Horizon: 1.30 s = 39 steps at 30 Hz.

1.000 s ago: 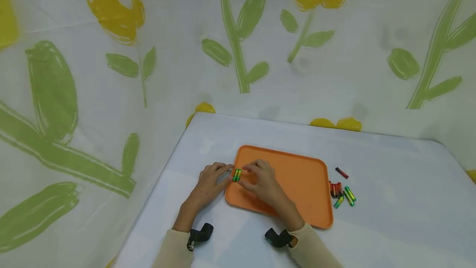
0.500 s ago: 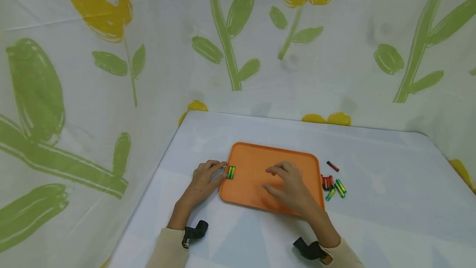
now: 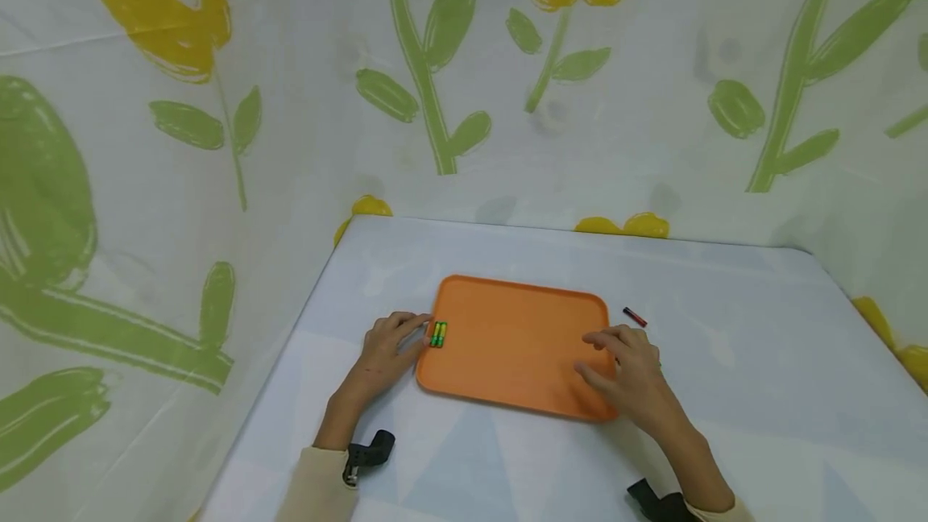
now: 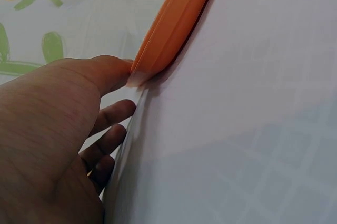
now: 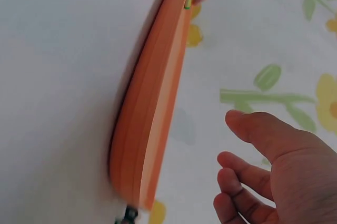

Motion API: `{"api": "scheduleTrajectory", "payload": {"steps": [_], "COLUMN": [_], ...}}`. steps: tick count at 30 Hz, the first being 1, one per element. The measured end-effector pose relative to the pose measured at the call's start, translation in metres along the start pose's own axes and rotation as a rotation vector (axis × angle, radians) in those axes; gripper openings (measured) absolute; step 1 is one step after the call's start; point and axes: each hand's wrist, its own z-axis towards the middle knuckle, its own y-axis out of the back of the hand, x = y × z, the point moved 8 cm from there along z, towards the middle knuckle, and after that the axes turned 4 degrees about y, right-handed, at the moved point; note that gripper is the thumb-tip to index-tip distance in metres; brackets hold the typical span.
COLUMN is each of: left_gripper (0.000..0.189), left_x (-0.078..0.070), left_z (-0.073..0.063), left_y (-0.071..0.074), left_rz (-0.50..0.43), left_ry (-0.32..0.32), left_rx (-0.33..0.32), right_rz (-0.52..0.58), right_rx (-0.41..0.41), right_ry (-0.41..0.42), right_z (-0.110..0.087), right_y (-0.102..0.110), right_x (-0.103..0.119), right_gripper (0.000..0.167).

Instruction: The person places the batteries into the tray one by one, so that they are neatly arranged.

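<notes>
Green-and-yellow batteries (image 3: 438, 334) lie side by side at the left end of an orange tray (image 3: 507, 345). My left hand (image 3: 384, 350) rests at the tray's left edge, its thumb against the rim in the left wrist view, the other fingers loosely bent. My right hand (image 3: 631, 369) hovers over the tray's right edge, thumb and fingers spread apart with nothing between them. Mostly hidden behind it is the group of red and green batteries; dark battery ends (image 5: 128, 214) peek out past the tray's end in the right wrist view.
A single red-and-black battery (image 3: 635, 316) lies on the white table (image 3: 725, 304) beyond the tray's upper right corner. Behind the table hangs a flower-print cloth (image 3: 304, 63), which also runs along the left side.
My right hand has left the green batteries on the tray and moved right to the tray's far end, covering the battery group. The left hand has stayed at the left rim.
</notes>
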Motion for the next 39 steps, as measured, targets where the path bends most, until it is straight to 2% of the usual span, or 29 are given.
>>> {"api": "scheduleTrajectory", "payload": {"steps": [4,8,11,17,26,31,39], "left_gripper": [0.041,0.042,0.042,0.042,0.042,0.042,0.042], "left_x": [0.001,0.003,0.003,0.003,0.001,0.001,-0.001], "left_z": [-0.001,-0.001,0.0,0.001,0.001,0.002,0.001], "left_y": [0.002,0.002,0.002,0.001,-0.001,0.0,-0.001], "left_rz": [0.005,0.012,-0.003,-0.016,-0.022,-0.008,-0.027], "left_ry": [-0.004,0.015,0.025,0.027,0.02,0.014,0.005], "left_rx": [-0.005,0.006,0.017,0.02,0.017,0.009,0.013], "right_rz": [-0.015,-0.055,-0.084,-0.125,-0.173,-0.205,-0.251], "right_rx": [-0.018,-0.015,-0.003,0.027,0.156,0.174,0.146], "right_ry": [-0.026,-0.103,-0.153,-0.203,-0.32,-0.33,-0.294], "right_z": [-0.01,-0.019,-0.027,-0.037,-0.041,-0.041,-0.044], "right_y": [0.014,0.023,0.026,0.029,0.025,0.022,0.016], "right_x": [-0.012,-0.027,-0.039,-0.054,-0.068,-0.074,-0.078], "right_gripper": [0.041,0.04,0.04,0.041,0.047,0.049,0.048]}}
